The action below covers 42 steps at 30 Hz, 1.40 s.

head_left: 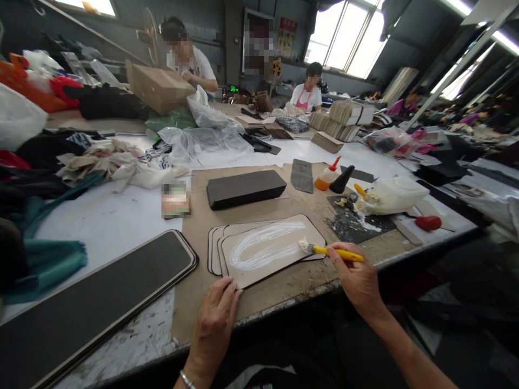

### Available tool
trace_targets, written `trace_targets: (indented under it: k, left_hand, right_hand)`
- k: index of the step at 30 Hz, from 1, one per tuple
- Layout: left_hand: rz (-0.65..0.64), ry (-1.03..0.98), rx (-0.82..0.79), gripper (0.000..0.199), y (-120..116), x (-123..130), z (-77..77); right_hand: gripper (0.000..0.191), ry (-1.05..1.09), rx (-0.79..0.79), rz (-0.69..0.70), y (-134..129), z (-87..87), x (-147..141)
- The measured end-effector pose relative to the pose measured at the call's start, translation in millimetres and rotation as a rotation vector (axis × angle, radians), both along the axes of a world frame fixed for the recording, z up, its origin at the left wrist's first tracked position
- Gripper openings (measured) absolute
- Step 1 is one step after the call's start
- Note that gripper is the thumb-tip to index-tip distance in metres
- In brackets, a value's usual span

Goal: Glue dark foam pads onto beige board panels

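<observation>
My right hand [360, 281] grips the yellow handle of a glue brush [338, 253]. Its bristles touch a beige panel [259, 246] with rounded corners and a dark edge. White streaks of what looks like glue curve across that panel, which tops a small fanned stack. At its near left corner, my left hand [217, 310] pinches the panel between thumb and fingers. Behind the stack lies a pile of dark grey rectangular pieces [247, 186]. To the right, a white plastic container [395, 194] lies on its side over a glue-smeared dark board [348, 224].
Long dark panels [105, 286] lie stacked at the left. A bottle of orange liquid [327, 175], a black cone-shaped object [343, 180] and a red-handled tool [428, 222] are on the right. Fabric scraps [121, 159] and plastic bags [206, 135] spread behind. Two people work across the table.
</observation>
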<state>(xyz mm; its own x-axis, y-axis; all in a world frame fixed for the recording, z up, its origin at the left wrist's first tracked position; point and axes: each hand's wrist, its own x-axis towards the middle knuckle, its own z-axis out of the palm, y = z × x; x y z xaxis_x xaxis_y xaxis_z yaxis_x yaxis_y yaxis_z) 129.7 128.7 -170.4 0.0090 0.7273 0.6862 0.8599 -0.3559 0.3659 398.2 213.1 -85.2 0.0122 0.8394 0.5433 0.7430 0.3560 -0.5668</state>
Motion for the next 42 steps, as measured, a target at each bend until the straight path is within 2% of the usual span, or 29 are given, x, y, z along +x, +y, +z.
trace_targets:
  k: [4,7,9,13,16,22,24,27,31,36,39,42]
  left_hand:
    - [-0.005,-0.013,-0.017,0.017,0.8,-1.0,-0.5]
    - [0.002,-0.008,-0.023,0.015,1.0,-1.3,-0.5]
    - [0.009,-0.006,-0.011,0.014,1.2,-1.0,0.1]
    - [0.012,-0.002,0.011,0.013,1.5,-0.2,0.8]
    - [0.014,0.002,0.024,0.013,1.2,-0.7,-0.5]
    - [0.015,0.013,0.018,0.015,2.0,-1.5,-1.7]
    - [0.019,0.016,0.034,0.014,2.8,-0.8,-0.8]
    - [0.024,0.028,0.038,0.014,3.2,0.2,0.2]
    - [0.036,0.012,0.018,0.015,2.1,0.3,-0.4]
    - [0.040,-0.013,-0.026,0.016,0.3,1.0,-1.9]
    - [0.045,-0.024,-0.054,0.017,-0.5,2.3,-1.2]
    - [0.054,-0.037,-0.067,0.018,-1.2,3.6,0.7]
  right_hand:
    - [0.015,0.117,-0.077,0.194,-26.7,3.8,-49.5]
    - [0.015,0.164,-0.151,0.301,-32.7,-0.5,-63.6]
    - [0.020,0.158,-0.160,0.243,-24.2,-5.5,-49.5]
    - [0.034,0.115,-0.114,-0.073,8.8,-10.1,9.1]
    - [0.037,0.084,-0.082,-0.169,29.1,-7.2,32.3]
    - [0.038,0.282,-0.226,-0.005,52.5,-8.5,20.9]
    - [0.040,0.257,-0.220,-0.065,62.4,-9.1,27.3]
    - [0.038,0.137,-0.124,-0.197,75.9,-4.9,39.4]
    - [0.038,0.125,-0.104,-0.106,83.3,0.8,28.9]
    - [0.038,0.154,-0.170,-0.026,90.6,-5.6,7.5]
    - [0.042,0.054,-0.140,-0.057,96.9,-5.9,10.6]
    - [0.044,-0.038,-0.058,-0.125,92.0,2.5,9.3]
